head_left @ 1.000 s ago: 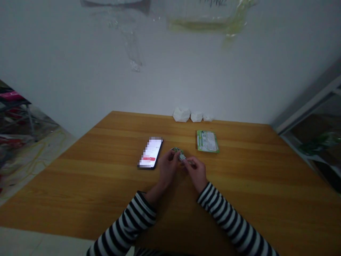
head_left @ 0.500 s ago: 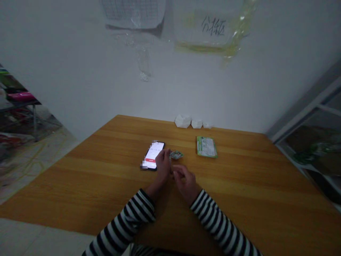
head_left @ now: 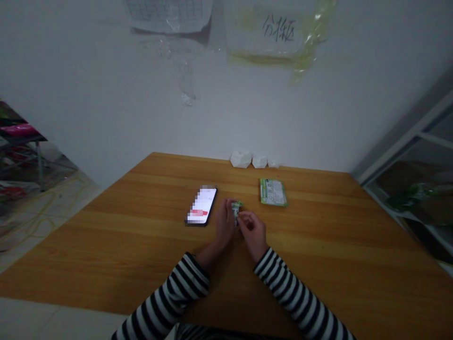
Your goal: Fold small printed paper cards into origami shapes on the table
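My left hand (head_left: 225,225) and my right hand (head_left: 252,230) meet over the middle of the wooden table (head_left: 141,245). Both pinch a small green and white packet (head_left: 236,208) between their fingertips, and the packet stands up between them. A lit phone (head_left: 201,211) lies flat just left of my left hand. A flat green packet (head_left: 272,191) lies on the table a little beyond and to the right of my right hand. Both sleeves are striped black and white.
Three crumpled white paper lumps (head_left: 241,159) sit at the table's far edge against the white wall. Taped plastic sheets (head_left: 279,33) hang on the wall above. A metal shelf frame (head_left: 417,156) stands at the right, and cluttered floor and racks (head_left: 21,156) at the left.
My right hand has come back up to the small packet, which my left hand held alone half a second ago. The packet now stands more upright. The view has shifted slightly.
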Demonstrator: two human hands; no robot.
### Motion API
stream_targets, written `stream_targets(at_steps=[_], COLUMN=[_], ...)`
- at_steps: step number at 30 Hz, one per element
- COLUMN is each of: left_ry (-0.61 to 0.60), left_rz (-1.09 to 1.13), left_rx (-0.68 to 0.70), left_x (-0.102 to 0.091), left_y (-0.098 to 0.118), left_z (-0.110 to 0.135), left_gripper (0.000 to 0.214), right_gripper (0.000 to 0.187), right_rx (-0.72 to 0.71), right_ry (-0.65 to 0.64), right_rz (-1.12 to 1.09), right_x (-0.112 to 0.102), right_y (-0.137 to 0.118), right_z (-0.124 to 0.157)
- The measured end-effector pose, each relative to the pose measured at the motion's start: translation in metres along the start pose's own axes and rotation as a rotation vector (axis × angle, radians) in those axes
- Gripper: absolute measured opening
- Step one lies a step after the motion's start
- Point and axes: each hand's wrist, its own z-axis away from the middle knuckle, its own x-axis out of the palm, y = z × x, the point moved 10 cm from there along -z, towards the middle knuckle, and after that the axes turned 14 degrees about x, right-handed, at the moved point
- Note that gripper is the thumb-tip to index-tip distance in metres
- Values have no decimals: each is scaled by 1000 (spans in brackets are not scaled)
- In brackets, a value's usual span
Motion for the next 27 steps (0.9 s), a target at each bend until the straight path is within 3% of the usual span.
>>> stream_targets(at_steps=[5,10,13,15,20,23,27], left_ry=[-145,-372,-469,-431,-131,-199,-363], left_rz=[-182,-291,-391,-424,-505,-481,-424], left_rx=[65,85,135,186,371,401,248], left_x=[8,25,29,21,-18,-12,6], left_y=[3,5,11,18,35,18,-24], left_z=[1,8,7,-2,-32,-37,-28], left_gripper=[40,33,39,42,33,29,33], right_gripper=[14,18,20,20,22,25,26], right_rx=[66,207,241,250,245,250,255], right_ry=[-9,-156,-206,-189,-87,-97,-152], right_rz=[-121,-167,-151,-157,-225,-254,-245], right_x=[-2,2,-1,-8,-30,-31,-20], right_y=[9,21,21,21,23,26,29], right_z=[-6,-16,-20,-22,-34,-37,-33])
